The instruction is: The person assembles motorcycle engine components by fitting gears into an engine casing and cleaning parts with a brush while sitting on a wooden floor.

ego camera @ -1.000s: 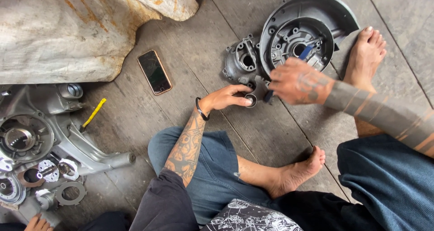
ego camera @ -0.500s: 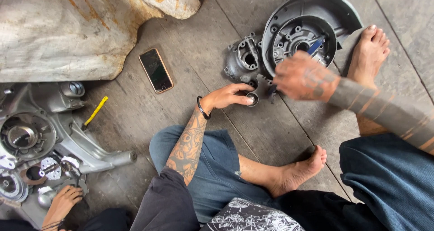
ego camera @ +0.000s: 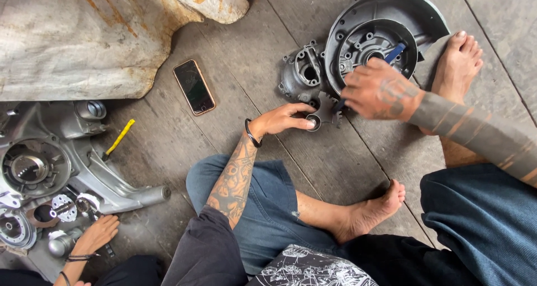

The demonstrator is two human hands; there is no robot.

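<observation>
The person sits cross-legged on a floor of grey wooden planks (ego camera: 184,146), both tattooed forearms reaching forward over the knees. The left hand (ego camera: 282,120) stretches out from a bent elbow, wrist banded with a dark bracelet, palm turned down and a little inward. Its thumb and fingertips pinch a small dark metal part with a toothed edge and a round ring (ego camera: 321,115), which lies on the floor just in front of the engine pieces; the grip is nearly closed around that part, pressing it in place.

The right hand (ego camera: 377,90) comes in from the right, forearm running diagonally across the frame, back of the hand up and slightly blurred. Its fingers are curled shut around a blue-handled tool (ego camera: 395,52), whose handle sticks out above the knuckles toward the round cover; the lower end of the tool meets the toothed part just beside the left fingertips.

Right behind the hands lies a large round dark engine cover (ego camera: 391,17) with a smaller grey casing (ego camera: 299,73) touching its left side. A bare foot (ego camera: 456,62) rests beside the cover, and the other foot (ego camera: 372,213) lies tucked under the right knee.

Well to the left, a phone (ego camera: 193,87) lies face up near a rusty pale body panel (ego camera: 84,40). Further left sits an engine block (ego camera: 50,151) with a yellow-handled tool (ego camera: 118,139) beside it, and another person's hand (ego camera: 98,235) rests on the floor near loose round parts.
</observation>
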